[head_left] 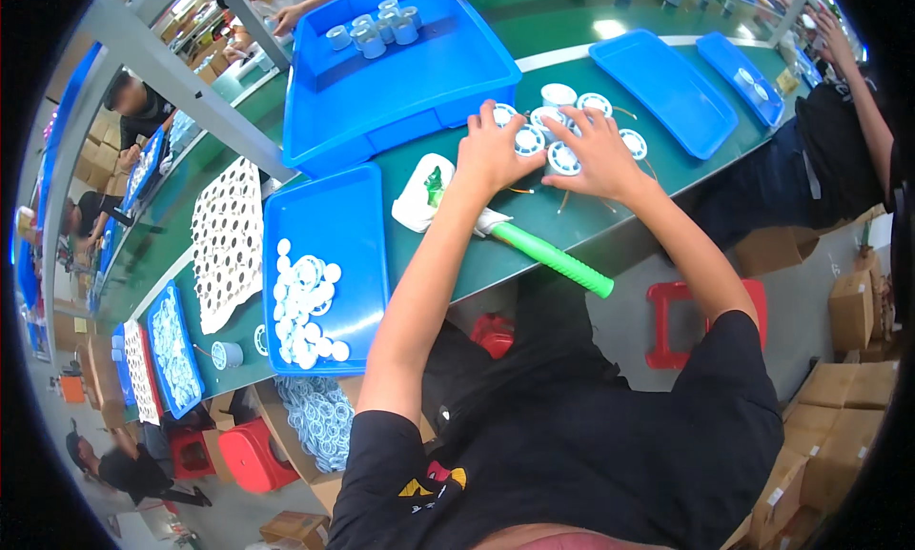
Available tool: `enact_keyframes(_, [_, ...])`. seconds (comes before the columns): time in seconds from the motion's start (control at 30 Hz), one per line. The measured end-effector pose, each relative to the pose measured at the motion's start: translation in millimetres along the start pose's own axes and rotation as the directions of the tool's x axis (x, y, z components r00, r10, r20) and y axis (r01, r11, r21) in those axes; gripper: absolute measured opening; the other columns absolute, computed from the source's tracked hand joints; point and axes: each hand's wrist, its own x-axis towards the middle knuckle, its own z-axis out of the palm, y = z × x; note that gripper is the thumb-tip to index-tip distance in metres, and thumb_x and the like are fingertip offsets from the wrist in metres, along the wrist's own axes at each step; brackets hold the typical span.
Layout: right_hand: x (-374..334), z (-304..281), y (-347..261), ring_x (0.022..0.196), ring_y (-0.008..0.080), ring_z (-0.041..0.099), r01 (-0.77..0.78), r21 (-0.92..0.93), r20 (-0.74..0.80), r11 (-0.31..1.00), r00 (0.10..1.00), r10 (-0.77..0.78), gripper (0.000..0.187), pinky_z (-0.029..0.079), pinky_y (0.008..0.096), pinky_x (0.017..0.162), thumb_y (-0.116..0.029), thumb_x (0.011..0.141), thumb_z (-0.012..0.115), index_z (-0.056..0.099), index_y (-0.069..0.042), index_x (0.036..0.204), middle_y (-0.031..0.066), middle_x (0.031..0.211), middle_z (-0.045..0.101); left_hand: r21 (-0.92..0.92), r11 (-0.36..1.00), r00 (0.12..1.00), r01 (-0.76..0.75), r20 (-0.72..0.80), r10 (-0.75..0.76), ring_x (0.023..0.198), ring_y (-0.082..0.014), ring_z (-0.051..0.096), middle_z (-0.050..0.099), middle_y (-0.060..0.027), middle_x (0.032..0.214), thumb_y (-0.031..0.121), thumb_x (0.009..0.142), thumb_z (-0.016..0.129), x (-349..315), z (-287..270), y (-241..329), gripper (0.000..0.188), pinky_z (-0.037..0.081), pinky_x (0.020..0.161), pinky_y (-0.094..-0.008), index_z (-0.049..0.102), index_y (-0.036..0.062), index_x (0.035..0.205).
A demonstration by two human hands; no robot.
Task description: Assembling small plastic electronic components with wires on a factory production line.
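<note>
Several white round plastic parts with slotted faces and thin wires, among them one at the right of the group (633,144), stand close together on the green worktable. My left hand (488,156) curves around a white round part (503,115) at the left of the group, thumb and fingers at its sides. My right hand (606,159) spans another white round part (563,158), with the thumb below and the fingertips above it. The fingers partly cover the group. Below my left hand lies a hammer with a green handle (553,256), its head end beside a white wrapped bundle (414,195).
A large blue bin (315,121) holding grey cylinders stands behind my left hand. A blue tray (357,226) with white caps lies at left, near a perforated white sheet (227,235). Two shallow blue trays, one nearer (667,92), lie right. A co-worker's arm (863,102) is at far right.
</note>
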Motion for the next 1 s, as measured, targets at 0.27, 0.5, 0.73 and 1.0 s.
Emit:
enact_keyframes(0.27, [18.4,5.4,15.6,0.133,0.0505,0.049,0.0,0.151,0.095,0.989,0.995,-0.014,0.097,0.056,0.0568,0.097,-0.058,0.077,0.084,0.041,-0.035,0.161,0.0257,0.157,0.038,-0.005,1.0,0.996,0.014,0.091,-0.014,0.131,-0.0558,0.052,0.037,-0.031,0.158,0.056,0.074,0.084,7.0,-1.6,-4.0,0.074,0.053,0.102,-0.0589,0.065,0.0232,0.137])
enact_keyframes(0.5, [21.6,8.4,18.3,0.128,0.0517,0.053,0.028,0.139,0.11,0.99,0.993,-0.044,0.095,0.056,0.0577,0.096,-0.059,0.077,0.083,0.041,-0.029,0.157,0.0211,0.16,0.04,0.014,0.999,0.994,-0.033,0.108,0.031,0.132,-0.0545,0.053,0.037,-0.0291,0.159,0.056,0.076,0.083,5.8,-3.8,-5.1,0.074,0.053,0.103,-0.0569,0.065,0.021,0.138])
enact_keyframes(0.73, [20.3,12.7,26.6,0.127,0.0431,0.055,0.071,0.198,0.071,0.978,0.994,-0.087,0.089,0.055,0.0522,0.097,-0.051,0.075,0.086,0.047,-0.009,0.144,0.0166,0.157,0.044,0.0,0.997,0.989,-0.073,0.129,0.072,0.134,-0.0512,0.052,0.037,-0.026,0.16,0.055,0.076,0.083,3.6,-6.7,-8.9,0.07,0.051,0.106,-0.056,0.068,0.0212,0.135])
enact_keyframes(1.0, [16.0,11.6,15.3,0.117,0.0385,0.058,-0.086,0.154,0.018,0.984,0.996,0.084,0.081,0.057,0.0532,0.087,-0.054,0.073,0.086,0.054,-0.007,0.131,0.015,0.125,0.056,-0.049,0.999,1.0,-0.022,0.019,0.023,0.129,-0.0501,0.055,0.041,-0.0262,0.154,0.047,0.068,0.088,-0.9,-4.5,-1.2,0.067,0.057,0.096,-0.0558,0.071,0.0218,0.128])
